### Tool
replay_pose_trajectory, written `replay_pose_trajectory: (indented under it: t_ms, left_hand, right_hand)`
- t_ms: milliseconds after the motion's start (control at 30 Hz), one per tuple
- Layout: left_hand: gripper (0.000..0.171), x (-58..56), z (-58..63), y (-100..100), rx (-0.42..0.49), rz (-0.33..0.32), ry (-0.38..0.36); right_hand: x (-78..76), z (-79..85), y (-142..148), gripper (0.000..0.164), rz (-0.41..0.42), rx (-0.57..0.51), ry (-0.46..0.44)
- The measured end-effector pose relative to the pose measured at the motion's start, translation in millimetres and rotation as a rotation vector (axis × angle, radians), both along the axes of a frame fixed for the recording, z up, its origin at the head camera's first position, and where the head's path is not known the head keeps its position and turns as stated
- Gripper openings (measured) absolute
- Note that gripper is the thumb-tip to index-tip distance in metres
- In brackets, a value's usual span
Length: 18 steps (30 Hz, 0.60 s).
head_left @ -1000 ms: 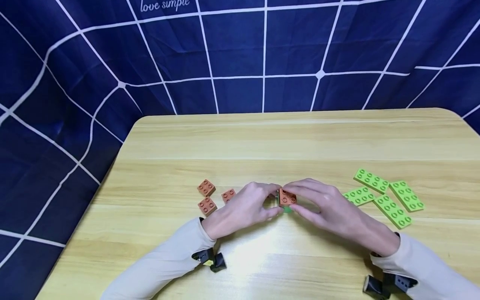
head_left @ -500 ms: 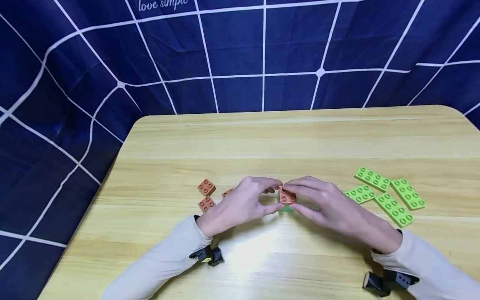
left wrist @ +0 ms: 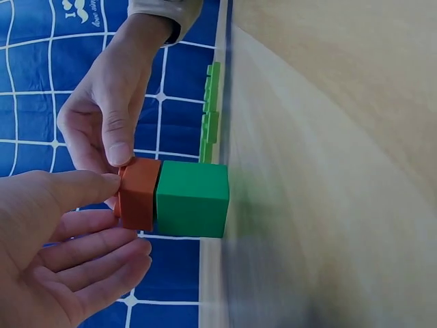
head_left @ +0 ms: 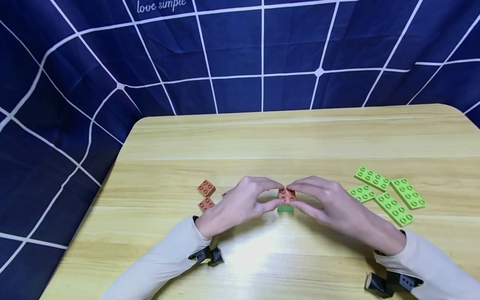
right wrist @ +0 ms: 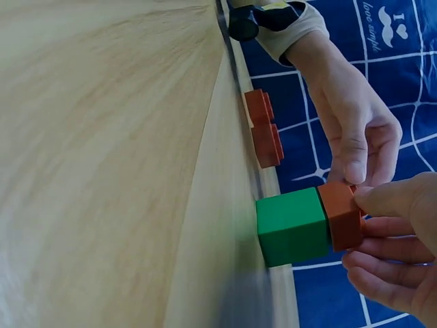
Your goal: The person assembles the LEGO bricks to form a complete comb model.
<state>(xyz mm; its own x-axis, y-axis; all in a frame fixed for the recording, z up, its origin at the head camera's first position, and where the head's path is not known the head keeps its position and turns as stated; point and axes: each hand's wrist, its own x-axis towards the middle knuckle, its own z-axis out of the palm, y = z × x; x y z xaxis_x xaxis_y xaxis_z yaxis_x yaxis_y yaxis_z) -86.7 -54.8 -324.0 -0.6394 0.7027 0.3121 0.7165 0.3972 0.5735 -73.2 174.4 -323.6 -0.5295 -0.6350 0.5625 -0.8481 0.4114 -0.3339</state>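
A reddish-brown toy brick with studs on top sits over a taller green block on the table; a thin dark line shows between the two in the left wrist view. My left hand pinches the brown brick at its left side, thumb in front and index finger at the back. From the right, my right hand pinches the same brick with its thumb and fingers. The fingertips of both hands come close together at the back corner. In the right wrist view the left hand's other fingers are curled inward.
Two loose brown bricks lie on the table left of my hands, with another mostly hidden behind the left hand. Several flat lime-green bricks lie to the right. A blue gridded cloth hangs behind the table.
The left fingertips have moved in onto the brown brick from beside it. The brick now looks straighter over the green block. The right hand keeps its hold and has shifted slightly.
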Motion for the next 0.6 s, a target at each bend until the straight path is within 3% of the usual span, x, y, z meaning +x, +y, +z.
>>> replay_pose_trajectory:
  t_ms: [333,600]
  left_hand:
    - [0.031,0.3,-1.5,0.4,-0.005,-0.036,-0.01]
    - [0.031,1.5,-1.1,2.5,0.017,-0.021,-0.034]
  right_hand:
    - [0.0,0.4,-1.0,0.023,0.014,0.004,-0.013]
    - [0.3,0.7,0.3,0.022,-0.012,0.025,-0.015]
